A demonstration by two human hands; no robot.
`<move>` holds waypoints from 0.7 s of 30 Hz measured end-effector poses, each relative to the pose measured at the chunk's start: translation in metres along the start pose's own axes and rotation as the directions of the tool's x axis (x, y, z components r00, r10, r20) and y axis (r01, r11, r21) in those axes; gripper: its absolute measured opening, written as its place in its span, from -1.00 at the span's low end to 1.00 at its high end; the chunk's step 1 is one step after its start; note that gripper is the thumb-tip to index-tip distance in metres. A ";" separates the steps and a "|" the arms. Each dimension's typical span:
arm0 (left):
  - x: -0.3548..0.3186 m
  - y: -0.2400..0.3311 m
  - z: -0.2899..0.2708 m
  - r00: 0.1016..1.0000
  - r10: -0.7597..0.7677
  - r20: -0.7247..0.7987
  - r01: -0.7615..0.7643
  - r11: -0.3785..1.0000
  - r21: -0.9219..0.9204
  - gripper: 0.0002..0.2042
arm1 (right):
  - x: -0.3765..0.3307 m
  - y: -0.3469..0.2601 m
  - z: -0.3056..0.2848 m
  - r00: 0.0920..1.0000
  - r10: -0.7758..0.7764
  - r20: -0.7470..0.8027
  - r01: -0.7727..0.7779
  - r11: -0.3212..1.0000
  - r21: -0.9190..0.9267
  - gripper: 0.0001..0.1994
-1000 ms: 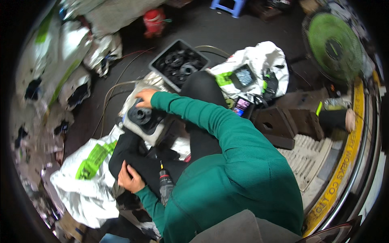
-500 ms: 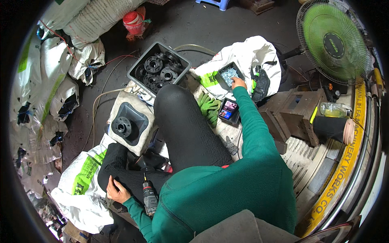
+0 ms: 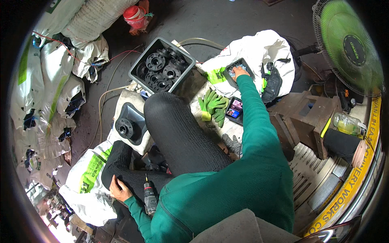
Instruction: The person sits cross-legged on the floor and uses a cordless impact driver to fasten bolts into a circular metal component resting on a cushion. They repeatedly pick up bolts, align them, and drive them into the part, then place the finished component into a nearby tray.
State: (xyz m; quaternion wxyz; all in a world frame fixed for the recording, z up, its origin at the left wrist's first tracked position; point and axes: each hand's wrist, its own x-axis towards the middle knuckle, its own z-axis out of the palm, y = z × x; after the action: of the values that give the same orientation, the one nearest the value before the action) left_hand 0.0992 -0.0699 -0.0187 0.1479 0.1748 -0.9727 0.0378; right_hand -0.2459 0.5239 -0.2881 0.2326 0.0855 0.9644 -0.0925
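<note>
My right hand point(image 3: 240, 72) reaches into a small dark box of screws point(image 3: 236, 67), its fingers bent together and their tips hidden. My left hand point(image 3: 120, 189) rests on my left leg, fingers stretched out and holding nothing. Beside it lies a grey and black cordless drill point(image 3: 150, 198) with a bit in its chuck. A black round flange point(image 3: 125, 128) sits on a dark square-rimmed base point(image 3: 139, 119), which lies on a pale padded cloth by my knee. Beyond my knees stands a grey bin point(image 3: 132, 74) holding several black flanges point(image 3: 171, 72).
Green gloves point(image 3: 212, 106) and a lit phone point(image 3: 235, 108) lie near my right forearm. A black pouch point(image 3: 272, 83) rests on a white sack point(image 3: 279, 46). A green fan point(image 3: 348, 46) and brown metal block point(image 3: 304, 111) stand right. Full white sacks point(image 3: 52, 89) line the left.
My right hand has gone deeper over the screws in the box. The view has shifted, and my raised knee now covers part of the square-rimmed base. My left hand stays on my leg.
</note>
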 end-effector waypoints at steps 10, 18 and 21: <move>0.002 -0.003 0.001 1.000 -0.004 0.014 0.004 1.000 0.010 -0.75 | -0.013 0.000 -0.001 0.996 0.004 -0.093 0.003 0.998 0.069 -0.63; 0.000 -0.006 0.001 1.000 -0.018 0.010 0.018 1.000 -0.022 -0.74 | -0.007 0.001 -0.006 1.000 -0.008 0.005 0.008 0.999 0.033 -0.62; 0.001 -0.007 0.002 1.000 -0.001 0.014 0.001 1.000 0.023 -0.75 | -0.008 0.004 -0.001 0.997 -0.069 -0.023 0.069 0.997 0.023 -0.61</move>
State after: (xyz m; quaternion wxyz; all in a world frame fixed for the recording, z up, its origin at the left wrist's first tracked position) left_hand 0.1006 -0.0772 -0.0204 0.1393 0.1774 -0.9731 0.0478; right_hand -0.2385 0.5274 -0.2837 0.2177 0.0559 0.9681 -0.1110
